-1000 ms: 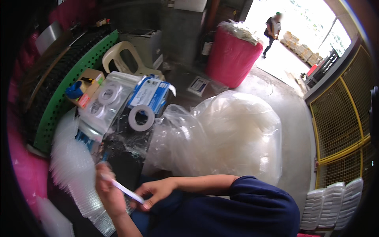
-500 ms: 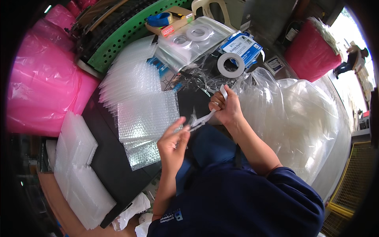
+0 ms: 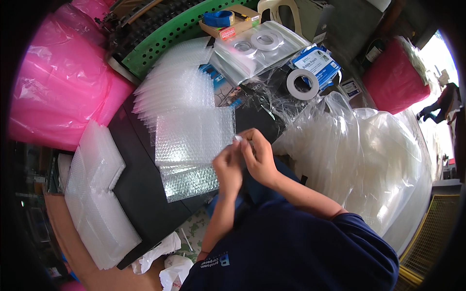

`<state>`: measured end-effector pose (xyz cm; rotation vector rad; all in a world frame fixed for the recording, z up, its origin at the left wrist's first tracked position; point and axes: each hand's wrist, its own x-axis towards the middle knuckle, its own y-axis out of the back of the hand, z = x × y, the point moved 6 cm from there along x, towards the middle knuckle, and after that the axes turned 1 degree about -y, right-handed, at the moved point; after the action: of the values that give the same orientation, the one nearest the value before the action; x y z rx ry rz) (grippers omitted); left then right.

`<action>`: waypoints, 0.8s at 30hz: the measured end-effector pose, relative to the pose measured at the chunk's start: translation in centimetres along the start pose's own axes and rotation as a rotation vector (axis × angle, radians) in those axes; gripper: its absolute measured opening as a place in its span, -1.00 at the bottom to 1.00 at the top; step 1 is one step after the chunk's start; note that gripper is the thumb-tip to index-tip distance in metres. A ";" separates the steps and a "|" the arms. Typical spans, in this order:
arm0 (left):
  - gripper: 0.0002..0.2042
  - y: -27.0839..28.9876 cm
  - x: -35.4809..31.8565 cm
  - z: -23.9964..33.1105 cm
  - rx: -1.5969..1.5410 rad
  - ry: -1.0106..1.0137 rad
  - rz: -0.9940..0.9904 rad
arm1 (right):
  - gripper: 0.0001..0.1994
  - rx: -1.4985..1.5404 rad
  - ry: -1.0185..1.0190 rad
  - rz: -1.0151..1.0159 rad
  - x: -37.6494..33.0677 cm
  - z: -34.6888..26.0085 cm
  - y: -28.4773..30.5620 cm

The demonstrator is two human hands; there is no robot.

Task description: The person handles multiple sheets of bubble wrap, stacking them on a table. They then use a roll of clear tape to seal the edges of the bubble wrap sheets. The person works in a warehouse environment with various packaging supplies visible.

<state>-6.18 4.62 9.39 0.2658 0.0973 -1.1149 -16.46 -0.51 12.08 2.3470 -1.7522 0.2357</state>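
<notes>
Transparent plastic forms the bulkiest container, a swollen clear bag [image 3: 381, 167] with pale contents, right of the long black table [image 3: 141, 174]. Shiny pink plastic bags [image 3: 58, 87], their contents hidden, bulge beyond the table's left side. Beyond its far right corner stands a tall pink plastic bag [image 3: 394, 77] topped with crumpled pale plastic. At the table's far end, a shallow brown cardboard box [image 3: 245, 20] holds a round blue tape roll [image 3: 213, 20].

Behind the table runs a green perforated panel [image 3: 160, 43]; yellow mesh fencing [image 3: 437, 233] stands well off to its right. On the table, clear bubble-wrap sheets [image 3: 177, 92] lie fanned out, and a folded bubble-wrap stack [image 3: 99, 218] sits at its left edge. Flat clear plastic sleeves [image 3: 233, 67] at the far end carry two white tape rings [image 3: 255, 41].

Just off the table's near right edge, the two hands nearly meet. The right hand [image 3: 259, 157] pinches a small white strip [image 3: 238, 138] between thumb and finger; the left hand [image 3: 228, 169] curls close beside it, its fingertips too blurred to tell whether they grip
</notes>
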 end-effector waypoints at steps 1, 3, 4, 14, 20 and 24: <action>-0.81 1.6 1.2 -3.6 -0.109 0.024 -0.072 | -0.91 0.012 0.011 0.030 0.0 -0.5 -0.3; -0.68 -0.9 1.1 -5.0 -0.818 0.117 0.033 | -0.88 0.030 0.011 0.102 -0.4 -1.0 -0.8; -0.62 -1.0 1.2 -5.7 -0.935 0.209 0.040 | -0.77 -0.030 0.118 -0.071 -0.7 -2.2 -1.5; -0.30 -5.2 -1.9 3.6 0.014 -0.551 -0.115 | -0.87 0.502 -0.356 -0.014 1.4 3.4 -1.5; -0.37 -4.5 -0.7 2.1 -0.113 -0.421 -0.097 | -0.42 0.664 -0.392 -0.246 0.2 -0.6 -2.4; -0.40 -5.4 -0.6 5.1 -0.041 -0.411 -0.121 | -0.42 0.642 -0.467 -0.045 2.0 1.6 -0.7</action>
<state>-11.57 1.61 13.52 -0.0098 -0.2313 -1.2654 -15.18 -2.51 11.00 3.0951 -2.0525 0.2964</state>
